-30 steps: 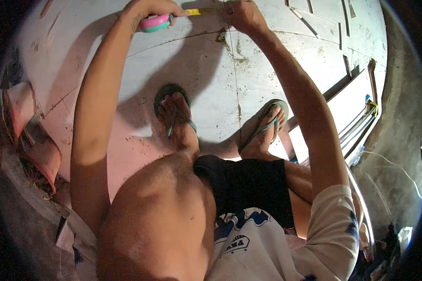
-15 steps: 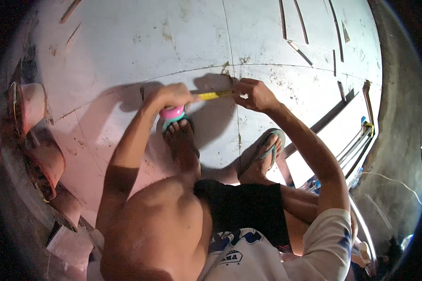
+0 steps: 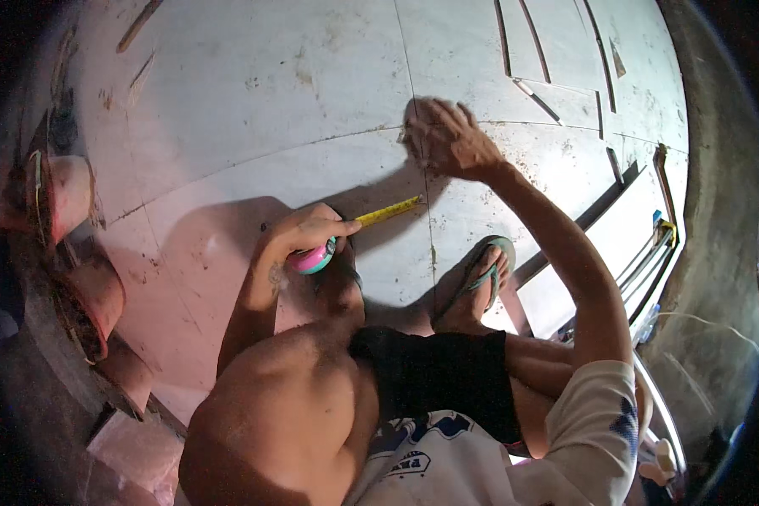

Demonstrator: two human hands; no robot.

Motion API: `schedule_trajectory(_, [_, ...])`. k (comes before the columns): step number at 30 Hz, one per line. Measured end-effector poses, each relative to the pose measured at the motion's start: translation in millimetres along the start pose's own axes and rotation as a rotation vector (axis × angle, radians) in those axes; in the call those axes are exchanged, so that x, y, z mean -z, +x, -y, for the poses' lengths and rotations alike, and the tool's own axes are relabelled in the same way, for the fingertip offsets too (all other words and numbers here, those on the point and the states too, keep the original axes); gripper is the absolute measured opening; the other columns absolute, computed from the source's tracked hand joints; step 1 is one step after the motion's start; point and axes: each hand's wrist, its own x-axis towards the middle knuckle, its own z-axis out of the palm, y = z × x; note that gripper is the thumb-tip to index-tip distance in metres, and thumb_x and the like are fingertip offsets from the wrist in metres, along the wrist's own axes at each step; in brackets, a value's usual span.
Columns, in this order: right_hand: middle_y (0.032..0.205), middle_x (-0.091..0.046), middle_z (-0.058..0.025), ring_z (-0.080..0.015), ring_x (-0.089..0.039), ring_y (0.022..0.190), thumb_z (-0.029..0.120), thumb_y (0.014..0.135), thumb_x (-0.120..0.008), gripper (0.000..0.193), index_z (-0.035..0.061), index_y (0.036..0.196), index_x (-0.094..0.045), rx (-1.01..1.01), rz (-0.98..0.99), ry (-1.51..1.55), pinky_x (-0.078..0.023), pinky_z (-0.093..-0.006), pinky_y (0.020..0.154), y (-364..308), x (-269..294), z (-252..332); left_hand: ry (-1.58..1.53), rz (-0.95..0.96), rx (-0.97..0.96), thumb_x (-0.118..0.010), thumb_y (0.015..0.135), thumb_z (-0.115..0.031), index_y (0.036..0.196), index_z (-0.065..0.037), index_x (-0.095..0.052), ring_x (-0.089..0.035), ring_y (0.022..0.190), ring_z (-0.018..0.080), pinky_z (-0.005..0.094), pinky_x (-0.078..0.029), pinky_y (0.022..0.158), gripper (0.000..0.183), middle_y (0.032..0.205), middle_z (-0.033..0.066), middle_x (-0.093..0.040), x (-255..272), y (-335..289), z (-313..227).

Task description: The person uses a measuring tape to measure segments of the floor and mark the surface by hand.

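The left hand (image 3: 312, 229) curls around a pink-and-teal tape measure (image 3: 312, 259), left of the right sandal (image 3: 509, 250), apparently to steady its extended yellow blade (image 3: 388, 211). The right hand (image 3: 454, 145), blurred, is spread, seemingly empty, ahead of the sandal.

Tape measure case (image 3: 312, 258), centre-left: pink with teal underside. Blade (image 3: 389, 211): yellow, dark markings. Floor (image 3: 346, 59): whitish, brown specks and smudges, thin dark seam lines, pinkish tint lower left. Shorts (image 3: 438, 371), lower centre: plain black. Shirt (image 3: 489, 481), bottom: off-white, navy patches. Sandal strap (image 3: 476, 284), right of centre: teal-green. Strips (image 3: 600, 51), upper right: dark brown. Wall-side surface (image 3: 721, 194), right edge: mottled grey. Cable (image 3: 717, 325), lower right: whitish.
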Motion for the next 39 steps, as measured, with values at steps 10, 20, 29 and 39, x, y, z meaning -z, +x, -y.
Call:
schedule_trajectory(10, [0.126,-0.046,-0.0132,-0.0301,-0.043,0.116,0.024,0.081,-0.059,0.042,0.0050,0.117,-0.049,-0.155,-0.325,0.013,-0.033,-0.0463,0.097,21.3,0.5,-12.5,0.102,-0.094,-0.082,-0.052,0.084,-0.048,0.055,-0.004,-0.059,-0.040,0.052,0.0110,0.0270,-0.033,0.052,0.053,0.052,0.0006,-0.046,37.7,5.3,-25.3])
schedule_trajectory(20, [0.081,-0.060,-0.0127,-0.0313,-0.060,0.065,0.019,0.080,-0.060,0.035,0.0096,0.113,-0.053,0.035,-0.255,0.227,-0.051,-0.0398,0.058,-3.9,-5.3,13.6,0.044,-0.161,-0.142,-0.051,0.085,-0.046,0.055,-0.005,-0.060,-0.045,0.056,0.0108,0.0260,-0.036,0.056,0.052,0.054,0.0004,-0.052,55.7,16.8,-18.0])
schedule_trajectory(29, [0.104,-0.057,-0.0144,-0.0259,-0.060,0.089,0.019,0.080,-0.061,0.047,0.0120,0.124,-0.044,-0.266,-0.257,0.271,-0.051,-0.0384,0.076,46.7,40.3,-4.3,0.176,-0.300,-0.112,-0.056,0.081,-0.049,0.055,-0.006,-0.059,-0.041,0.055,0.0125,0.0291,-0.035,0.057,0.050,0.056,0.0011,-0.050,125.0,43.5,-65.2])
schedule_trajectory(39, [0.083,-0.063,-0.0142,-0.0338,-0.062,0.075,0.017,0.079,-0.058,0.012,0.0092,0.085,-0.065,-0.235,-0.532,0.191,-0.051,-0.0406,0.066,132.7,19.4,-56.2,0.141,-0.353,-0.120,-0.057,0.077,-0.054,0.065,-0.009,-0.059,-0.039,0.049,0.0100,0.0279,-0.033,0.047,0.047,0.053,-0.0016,-0.043,210.0,95.7,-97.1])
